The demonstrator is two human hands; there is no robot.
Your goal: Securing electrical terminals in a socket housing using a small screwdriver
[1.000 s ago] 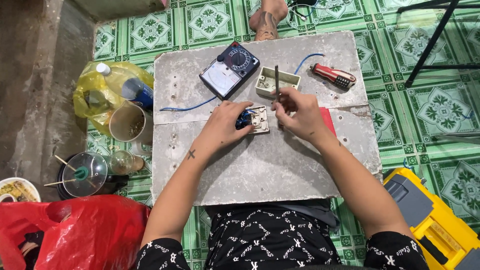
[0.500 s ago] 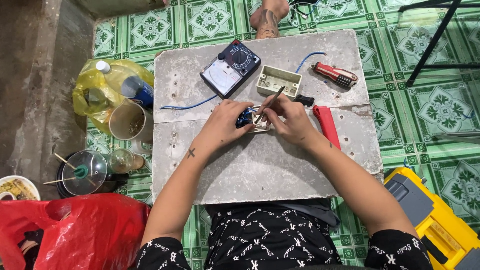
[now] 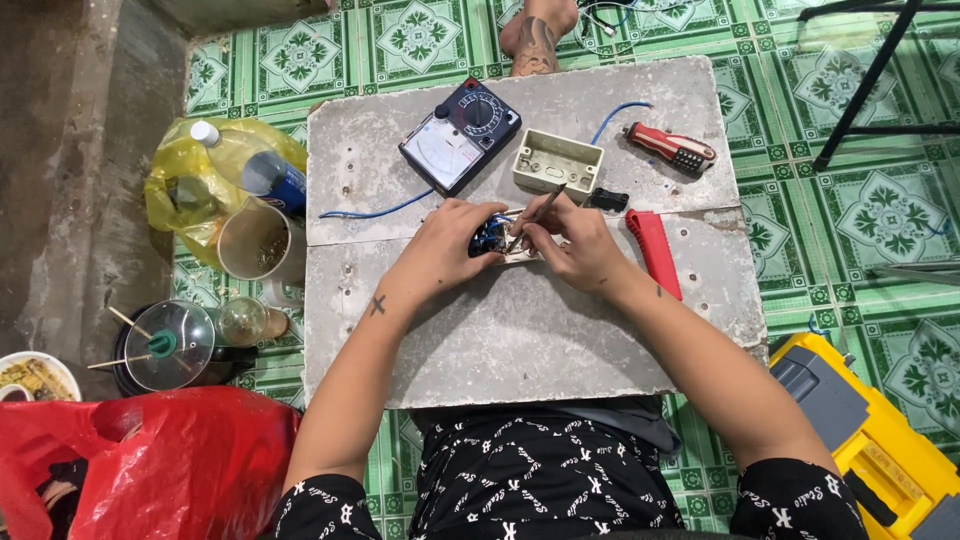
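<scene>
Two hands at work, the left hand [image 3: 452, 240] and the right hand [image 3: 578, 243]; one thin metal tool [image 3: 536, 217] in the right; one small switch piece [image 3: 497, 240] between them; one analogue meter [image 3: 460, 135]; one pale wall box [image 3: 557, 164]; two red-handled tools, the one with a black grip [image 3: 670, 148] and the plain one [image 3: 654, 250]; two blue wires [image 3: 372, 212]; one red bag [image 3: 150, 465]; one yellow bag [image 3: 185, 190]; one yellow toolbox [image 3: 880, 440]; one bare foot [image 3: 535, 35]

The bench [image 3: 520, 340] is rough, matt grey board. The box [image 3: 557, 165] is matt cream plastic, the meter [image 3: 460, 136] glossy dark plastic. The red bag [image 3: 160, 460] is shiny plastic film; the floor [image 3: 860, 220] tiles are glossy green.
</scene>
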